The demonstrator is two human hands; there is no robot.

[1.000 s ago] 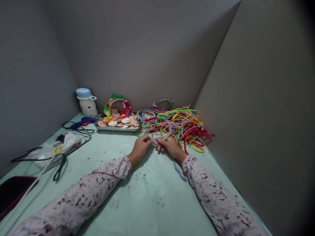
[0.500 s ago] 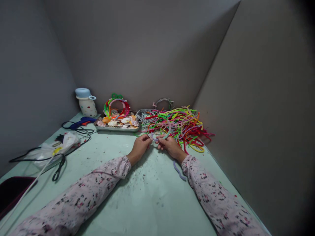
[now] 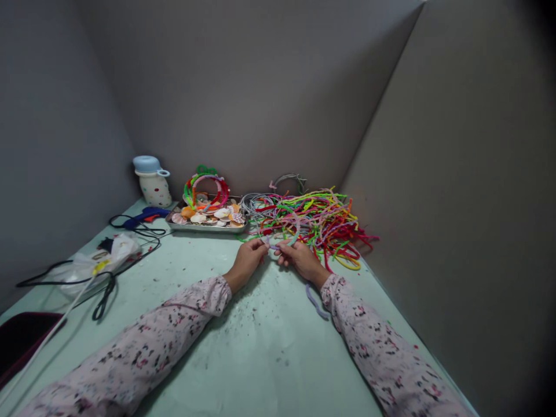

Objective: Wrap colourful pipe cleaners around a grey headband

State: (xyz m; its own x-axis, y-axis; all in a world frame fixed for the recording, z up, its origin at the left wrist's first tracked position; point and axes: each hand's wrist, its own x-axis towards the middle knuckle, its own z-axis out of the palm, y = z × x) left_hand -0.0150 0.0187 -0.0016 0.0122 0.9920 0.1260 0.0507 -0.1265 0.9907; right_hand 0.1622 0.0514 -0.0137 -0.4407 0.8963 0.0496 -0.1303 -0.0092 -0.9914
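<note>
Between my hands is a ring [image 3: 296, 227] wrapped in pale pink, green and purple fuzzy wire. My left hand [image 3: 249, 258] pinches its purple part at the left end. The fingers of my right hand [image 3: 299, 258] are closed on the ring's lower right side. A loose purple fuzzy strip [image 3: 316, 302] lies on the table beside my right wrist. Just behind the hands spreads a tangled pile of colourful pipe cleaners [image 3: 325, 220], with grey wire coils [image 3: 252, 204] at its left.
A metal tray [image 3: 204, 228] holds shells and several wrapped rings [image 3: 223, 191]. Further left are a bottle [image 3: 155, 188], a blue glue gun [image 3: 141, 218], black cables [image 3: 103, 301] and a plastic bag [image 3: 124, 250]. A dark container [image 3: 26, 341] sits at the left edge.
The ring between my hands has tilted slightly to the left at its top. Both hands stay in nearly the same place, still closed on it.
</note>
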